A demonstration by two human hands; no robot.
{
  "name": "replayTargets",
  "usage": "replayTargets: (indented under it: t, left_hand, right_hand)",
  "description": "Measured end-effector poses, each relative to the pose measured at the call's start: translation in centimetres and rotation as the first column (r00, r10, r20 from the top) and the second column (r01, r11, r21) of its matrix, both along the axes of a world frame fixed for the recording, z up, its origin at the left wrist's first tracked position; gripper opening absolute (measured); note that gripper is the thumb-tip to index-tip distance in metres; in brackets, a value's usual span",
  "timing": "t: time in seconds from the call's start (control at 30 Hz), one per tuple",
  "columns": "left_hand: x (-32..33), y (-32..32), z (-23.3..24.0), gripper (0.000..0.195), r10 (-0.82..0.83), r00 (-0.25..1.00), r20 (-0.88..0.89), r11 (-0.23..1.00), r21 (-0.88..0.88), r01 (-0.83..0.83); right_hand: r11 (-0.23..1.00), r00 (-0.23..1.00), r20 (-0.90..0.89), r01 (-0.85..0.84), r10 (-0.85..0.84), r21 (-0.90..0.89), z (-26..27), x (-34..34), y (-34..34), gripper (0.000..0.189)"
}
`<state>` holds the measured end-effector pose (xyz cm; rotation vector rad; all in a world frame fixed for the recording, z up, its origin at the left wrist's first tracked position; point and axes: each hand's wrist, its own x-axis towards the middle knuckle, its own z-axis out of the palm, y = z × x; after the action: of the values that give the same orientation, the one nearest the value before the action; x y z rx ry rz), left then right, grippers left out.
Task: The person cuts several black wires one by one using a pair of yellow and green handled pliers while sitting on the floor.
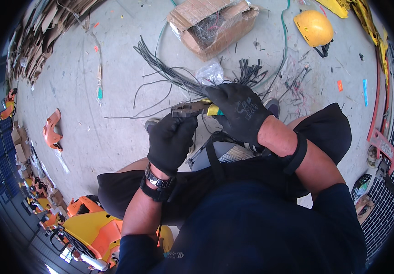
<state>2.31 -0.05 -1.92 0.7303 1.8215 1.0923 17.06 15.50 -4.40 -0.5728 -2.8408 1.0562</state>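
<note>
My right hand [240, 113], in a black work glove, grips a plier-type hand tool [192, 109] with yellow and green on its handles. The tool's dark metal head points left. My left hand [173, 140], gloved too, has its fingertips pinched against the underside of the head; whatever they hold is hidden. A bundle of dark grey cables [169, 73] runs along the floor from the upper left to my right fingers, which cover part of it. Beyond that hand, cut cable ends [252, 72] fan out. A few loose strands [142, 116] stretch left past the tool.
An open cardboard box [224, 41] with tangled thin wire stands ahead. Clear plastic film [211, 72] and wire scraps [300, 85] litter the concrete floor. A yellow helmet-like shell [313, 28] lies ahead right. Flattened cardboard [39, 41] is stacked left; orange-yellow plastic parts [94, 229] stand behind left.
</note>
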Motion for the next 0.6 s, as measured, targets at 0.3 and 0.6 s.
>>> replayTargets:
  t: [0.3, 0.6]
  left_hand:
    - [0.3, 0.0, -0.5, 0.013, 0.121, 0.973, 0.196, 0.993, -0.027, -0.118]
    - [0.5, 0.0, -0.2, 0.015, 0.111, 0.975, 0.195, 0.993, 0.008, -0.115]
  right_hand:
    - [0.998, 1.000, 0.028, -0.002, 0.000, 0.064, 0.2, 0.1, 0.0, 0.037]
    - [1.000, 1.000, 0.015, -0.013, 0.013, -0.028, 0.4, 0.0, 0.4, 0.034]
